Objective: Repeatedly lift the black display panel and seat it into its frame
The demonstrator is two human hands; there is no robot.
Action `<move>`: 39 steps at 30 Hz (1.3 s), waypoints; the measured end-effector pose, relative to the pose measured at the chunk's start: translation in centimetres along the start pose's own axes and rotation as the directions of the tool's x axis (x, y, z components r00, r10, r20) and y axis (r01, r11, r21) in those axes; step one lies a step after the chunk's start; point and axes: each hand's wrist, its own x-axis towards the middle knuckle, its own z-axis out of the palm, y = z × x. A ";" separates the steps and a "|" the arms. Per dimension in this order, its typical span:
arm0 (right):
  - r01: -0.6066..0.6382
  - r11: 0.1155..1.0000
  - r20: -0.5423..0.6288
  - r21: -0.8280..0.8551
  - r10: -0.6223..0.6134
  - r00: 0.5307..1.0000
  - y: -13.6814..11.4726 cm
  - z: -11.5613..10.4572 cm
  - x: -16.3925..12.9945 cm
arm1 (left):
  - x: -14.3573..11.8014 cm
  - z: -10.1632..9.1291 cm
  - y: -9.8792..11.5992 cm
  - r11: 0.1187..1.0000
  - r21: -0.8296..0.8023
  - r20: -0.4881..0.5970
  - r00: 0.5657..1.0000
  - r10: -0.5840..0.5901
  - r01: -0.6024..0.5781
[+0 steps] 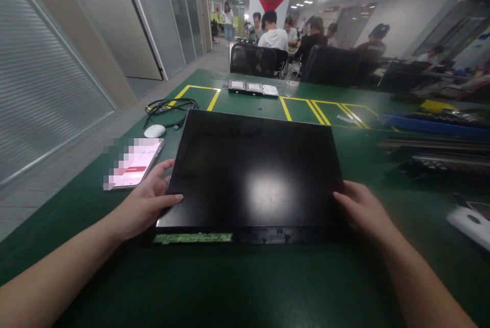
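Observation:
Between my two hands is a thin black LCD screen panel point(252, 165), its glossy face up and a bright reflection on it. A narrow green circuit board point(193, 238) runs along the panel's near edge at the left. My left hand point(153, 198) grips the left side, thumb on the face and fingers partly hidden behind the edge. At the right side my right hand point(358, 203) holds the panel the same way, its fingers mostly out of sight underneath. Whether the panel touches the table, I cannot tell.
On the green table point(245, 287) lie a phone point(133, 165), a white mouse point(154, 131) and a coiled black cable point(172, 108) at the left. Several hard drives point(252, 88) sit at the back. A blue tray point(432, 124) and a white device point(469, 223) are at the right. People sit beyond.

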 end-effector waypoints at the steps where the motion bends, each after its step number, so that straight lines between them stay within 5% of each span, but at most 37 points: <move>1: -0.034 0.999 0.009 0.030 0.033 0.999 -0.2 -0.1 -0.1 | 0.0 0.0 0.0 1.000 0.000 0.003 1.000 0.002 -0.002; 20: -0.041 0.997 -0.091 0.065 0.047 0.995 -2.2 -1.1 -0.9 | 0.2 0.2 -0.2 0.995 -0.028 0.055 0.994 0.094 -0.093; 28: -0.045 0.996 -0.078 0.071 0.050 0.996 -2.0 -1.0 -0.9 | 0.8 -0.8 -1.5 0.958 0.092 0.118 0.958 0.261 -0.272; 39: -0.071 0.994 -0.061 0.084 0.076 0.995 -2.3 -1.1 -1.0 | 0.5 0.0 -0.9 0.967 0.098 0.030 0.972 0.232 -0.234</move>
